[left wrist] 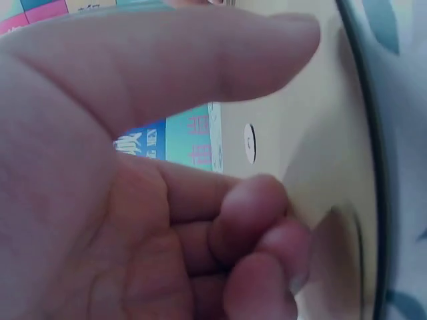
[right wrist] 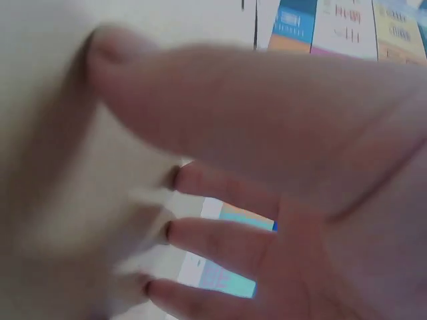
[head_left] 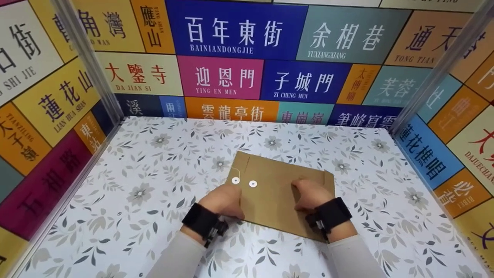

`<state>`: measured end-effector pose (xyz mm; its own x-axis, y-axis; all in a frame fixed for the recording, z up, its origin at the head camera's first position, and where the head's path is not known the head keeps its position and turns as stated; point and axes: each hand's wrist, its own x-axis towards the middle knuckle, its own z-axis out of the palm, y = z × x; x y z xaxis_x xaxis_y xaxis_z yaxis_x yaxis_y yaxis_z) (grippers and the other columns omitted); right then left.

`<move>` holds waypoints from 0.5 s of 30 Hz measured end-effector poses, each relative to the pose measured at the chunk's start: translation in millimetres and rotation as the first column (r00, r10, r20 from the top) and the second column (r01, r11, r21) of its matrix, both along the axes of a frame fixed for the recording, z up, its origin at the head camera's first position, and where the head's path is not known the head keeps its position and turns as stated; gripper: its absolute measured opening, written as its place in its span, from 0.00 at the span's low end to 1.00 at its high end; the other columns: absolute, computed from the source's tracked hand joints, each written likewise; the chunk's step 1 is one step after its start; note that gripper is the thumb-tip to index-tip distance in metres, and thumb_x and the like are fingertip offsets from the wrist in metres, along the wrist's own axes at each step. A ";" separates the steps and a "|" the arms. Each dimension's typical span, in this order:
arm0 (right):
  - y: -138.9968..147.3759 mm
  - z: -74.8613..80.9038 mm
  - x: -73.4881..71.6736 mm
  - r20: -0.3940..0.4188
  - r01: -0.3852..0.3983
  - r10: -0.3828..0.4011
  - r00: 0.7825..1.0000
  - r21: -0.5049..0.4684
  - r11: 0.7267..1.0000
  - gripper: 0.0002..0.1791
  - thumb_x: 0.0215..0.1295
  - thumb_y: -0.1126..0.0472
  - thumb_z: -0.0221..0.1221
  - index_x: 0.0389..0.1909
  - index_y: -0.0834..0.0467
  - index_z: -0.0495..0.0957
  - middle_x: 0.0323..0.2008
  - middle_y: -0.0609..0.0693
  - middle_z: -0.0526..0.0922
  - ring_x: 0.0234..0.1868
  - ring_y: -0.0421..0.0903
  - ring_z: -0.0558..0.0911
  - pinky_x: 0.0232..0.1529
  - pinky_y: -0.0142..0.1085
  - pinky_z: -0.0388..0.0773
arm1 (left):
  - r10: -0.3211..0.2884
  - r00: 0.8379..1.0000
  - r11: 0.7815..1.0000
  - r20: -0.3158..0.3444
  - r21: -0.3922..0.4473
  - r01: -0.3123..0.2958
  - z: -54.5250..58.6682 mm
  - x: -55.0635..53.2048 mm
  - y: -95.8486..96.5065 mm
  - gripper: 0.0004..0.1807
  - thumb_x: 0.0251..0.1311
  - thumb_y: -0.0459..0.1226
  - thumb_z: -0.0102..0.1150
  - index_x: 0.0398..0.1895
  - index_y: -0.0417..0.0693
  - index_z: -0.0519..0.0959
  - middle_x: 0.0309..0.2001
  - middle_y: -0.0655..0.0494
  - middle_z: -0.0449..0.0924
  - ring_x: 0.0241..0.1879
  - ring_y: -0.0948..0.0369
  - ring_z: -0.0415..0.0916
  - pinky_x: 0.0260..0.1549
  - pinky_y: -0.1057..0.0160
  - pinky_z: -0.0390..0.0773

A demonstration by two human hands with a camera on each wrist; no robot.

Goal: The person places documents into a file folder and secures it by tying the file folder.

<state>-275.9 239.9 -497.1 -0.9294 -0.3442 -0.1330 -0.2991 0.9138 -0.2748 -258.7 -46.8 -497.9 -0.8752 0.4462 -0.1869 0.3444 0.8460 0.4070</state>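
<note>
A brown kraft paper envelope (head_left: pixel 272 193) lies at a slant on the flower-patterned table. Two white round buttons mark its left part, one at the left (head_left: pixel 236 180) and the other (head_left: pixel 252 184) beside it; a thin string loops by the left one. My left hand (head_left: pixel 225 200) rests at the envelope's lower left side, its thumb stretched over the paper and the other fingers loosely bent against it. On the right part of the envelope stands my right hand (head_left: pixel 312 195). Its thumb (right wrist: pixel 127 50) and spread fingertips touch the paper.
White patterned table surface (head_left: pixel 135 166) surrounds the envelope. Behind it and at both sides rise panels with coloured street-name signs (head_left: pixel 237 31). Metal posts (head_left: pixel 428 73) stand at the back corners. Both wrists wear black straps.
</note>
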 end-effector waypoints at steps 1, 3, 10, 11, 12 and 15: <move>3.7 -0.3 -1.6 -0.005 0.018 -0.018 1.000 -0.002 1.000 0.34 0.42 0.66 0.79 0.54 0.67 0.81 0.45 0.60 0.82 0.43 0.56 0.80 0.51 0.53 0.80 | -0.005 1.000 1.000 0.002 0.007 0.005 -0.5 0.7 0.9 0.16 0.37 0.39 0.78 0.16 0.49 0.75 0.19 0.59 0.74 0.22 0.58 0.69 0.25 0.58 0.74; 11.1 -0.9 -4.4 -0.013 0.054 -0.054 0.998 -0.005 0.999 0.33 0.41 0.66 0.80 0.53 0.68 0.81 0.43 0.61 0.82 0.43 0.57 0.80 0.50 0.54 0.80 | -0.021 1.000 1.000 0.011 0.013 0.021 -0.8 2.3 2.7 0.14 0.38 0.38 0.77 0.17 0.50 0.76 0.20 0.59 0.75 0.22 0.58 0.70 0.25 0.58 0.75; 27.1 -2.2 -8.9 -0.009 0.142 -0.142 0.990 -0.024 0.990 0.29 0.44 0.69 0.76 0.51 0.70 0.82 0.41 0.63 0.84 0.41 0.57 0.80 0.48 0.53 0.80 | -0.100 0.981 0.993 -0.164 -0.084 0.087 -9.3 14.7 14.8 0.11 0.42 0.39 0.75 0.21 0.45 0.81 0.35 0.51 0.77 0.37 0.51 0.75 0.38 0.56 0.80; 27.6 -2.3 -9.6 -0.008 0.143 -0.143 0.990 -0.026 0.989 0.29 0.44 0.70 0.76 0.51 0.70 0.81 0.40 0.63 0.84 0.40 0.57 0.80 0.48 0.53 0.80 | -0.104 0.973 0.991 -0.204 -0.108 0.083 -10.3 18.1 17.9 0.12 0.43 0.41 0.75 0.22 0.44 0.81 0.38 0.49 0.76 0.40 0.50 0.74 0.40 0.55 0.81; 27.9 -2.7 -10.5 -0.008 0.140 -0.140 0.990 -0.024 0.990 0.28 0.44 0.70 0.75 0.51 0.70 0.81 0.40 0.62 0.84 0.40 0.57 0.80 0.47 0.52 0.80 | -0.106 0.966 0.988 -0.236 -0.131 0.076 -11.4 21.6 21.2 0.13 0.44 0.42 0.75 0.24 0.42 0.82 0.41 0.47 0.75 0.44 0.49 0.73 0.42 0.53 0.81; 27.3 -3.8 -12.8 -0.001 0.123 -0.123 0.992 -0.020 0.992 0.25 0.45 0.70 0.74 0.49 0.68 0.82 0.38 0.61 0.83 0.37 0.56 0.79 0.43 0.51 0.80 | -0.102 0.960 0.984 -0.262 -0.170 0.058 -12.8 33.0 30.5 0.16 0.46 0.44 0.75 0.27 0.41 0.84 0.44 0.45 0.75 0.47 0.48 0.73 0.42 0.51 0.82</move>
